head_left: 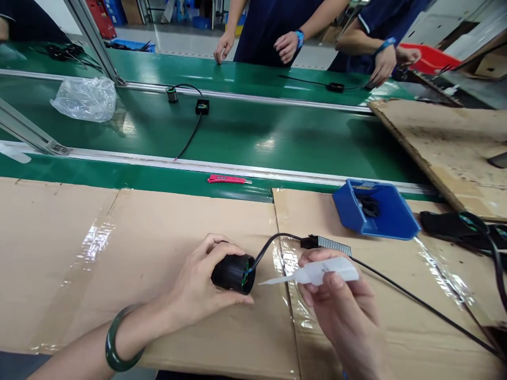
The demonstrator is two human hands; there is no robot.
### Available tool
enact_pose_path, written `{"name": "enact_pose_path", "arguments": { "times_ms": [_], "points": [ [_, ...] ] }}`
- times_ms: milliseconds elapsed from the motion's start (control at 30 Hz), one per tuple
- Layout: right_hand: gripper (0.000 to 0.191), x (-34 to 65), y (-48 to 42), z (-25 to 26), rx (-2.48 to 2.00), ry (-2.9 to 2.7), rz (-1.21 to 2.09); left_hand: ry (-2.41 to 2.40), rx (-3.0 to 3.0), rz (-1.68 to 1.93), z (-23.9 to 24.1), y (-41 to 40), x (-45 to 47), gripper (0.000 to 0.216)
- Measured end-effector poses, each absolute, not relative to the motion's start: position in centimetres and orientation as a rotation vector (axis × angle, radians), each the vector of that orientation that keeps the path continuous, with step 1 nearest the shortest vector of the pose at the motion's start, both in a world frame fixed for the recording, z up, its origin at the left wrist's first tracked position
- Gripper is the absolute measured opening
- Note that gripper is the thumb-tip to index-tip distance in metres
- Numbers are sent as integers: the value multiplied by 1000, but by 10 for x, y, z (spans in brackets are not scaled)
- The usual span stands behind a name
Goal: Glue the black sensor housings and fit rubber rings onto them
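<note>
My left hand [202, 277] wraps round a black cylindrical housing [229, 272], tilted so its open end faces right. A bit of green shows inside that end, and a black cable [273, 240] comes out of it. The cable runs to a black box with a ribbed grey side [332, 244], then on toward the lower right. In my right hand [348, 311] is a small translucent white squeeze bottle [325, 271]. Its thin nozzle points left, close to the housing's open end but apart from it.
Cardboard [158, 232] covers the bench. A blue bin [376, 211] holds black parts; a red utility knife [227, 179] lies beyond the cardboard. On the green belt [277, 137] sit a cabled part [202, 107] and a plastic bag [87, 100]. Co-workers' hands [287, 46] are across the belt.
</note>
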State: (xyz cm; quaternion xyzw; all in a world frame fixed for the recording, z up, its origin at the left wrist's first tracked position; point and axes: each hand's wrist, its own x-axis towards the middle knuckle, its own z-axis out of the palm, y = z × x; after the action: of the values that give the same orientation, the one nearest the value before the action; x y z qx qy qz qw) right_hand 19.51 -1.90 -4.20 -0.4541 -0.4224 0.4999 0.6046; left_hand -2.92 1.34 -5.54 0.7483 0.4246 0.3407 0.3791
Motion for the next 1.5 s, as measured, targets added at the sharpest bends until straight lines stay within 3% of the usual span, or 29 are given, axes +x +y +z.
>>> {"name": "enact_pose_path", "arguments": {
  "times_ms": [233,467,900,1167,1500],
  "points": [
    [16,196,-33,-31,-1227,-1521,689,1095,1979,863,-54,12,-29,61],
    [12,187,-26,-19,-1172,-1795,485,1105,1993,873,-53,12,-29,58],
    [16,182,-19,-14,-1128,-1958,279,1101,1998,862,-52,11,-29,56],
    [17,182,-27,-12,-1090,-1948,437,1104,2019,887,-52,11,-29,56],
    [27,182,-21,-15,-1092,-1958,280,1098,2014,861,-51,10,-30,50]
  ]
}}
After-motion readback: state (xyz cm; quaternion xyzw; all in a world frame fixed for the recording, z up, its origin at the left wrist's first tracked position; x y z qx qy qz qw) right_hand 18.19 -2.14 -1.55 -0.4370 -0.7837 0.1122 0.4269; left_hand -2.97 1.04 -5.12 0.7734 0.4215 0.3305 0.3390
